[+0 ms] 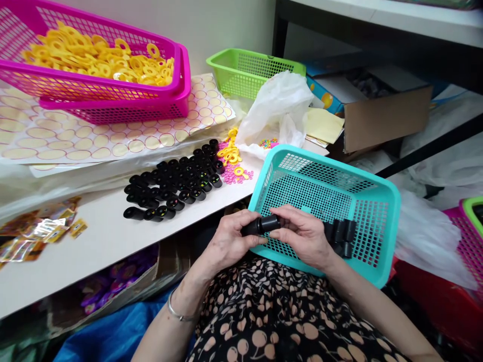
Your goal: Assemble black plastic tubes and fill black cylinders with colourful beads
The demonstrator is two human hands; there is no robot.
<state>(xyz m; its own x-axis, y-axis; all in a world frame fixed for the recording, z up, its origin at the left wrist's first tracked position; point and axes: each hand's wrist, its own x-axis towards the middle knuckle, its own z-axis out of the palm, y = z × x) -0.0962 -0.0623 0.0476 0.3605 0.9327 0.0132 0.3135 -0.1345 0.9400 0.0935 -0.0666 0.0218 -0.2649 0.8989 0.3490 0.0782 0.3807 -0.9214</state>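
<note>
Both hands meet over my lap at the near rim of a turquoise basket (377,201). My left hand (230,241) is closed round one end of a small black tube (262,224). My right hand (302,234) pinches the tube's other end with thumb and fingers. A few more black tubes (339,234) lie inside the basket just right of my right hand. On the white table (105,236) to the left, several black tubes (177,181) lie in rows.
Two stacked pink baskets (113,95) hold yellow rings (98,58) at the back left, on sheets of round stickers (75,136). Loose yellow rings (230,151), a white plastic bag (279,110), a green basket (249,70) and a cardboard box (385,115) stand behind. Foil packets (33,231) lie at left.
</note>
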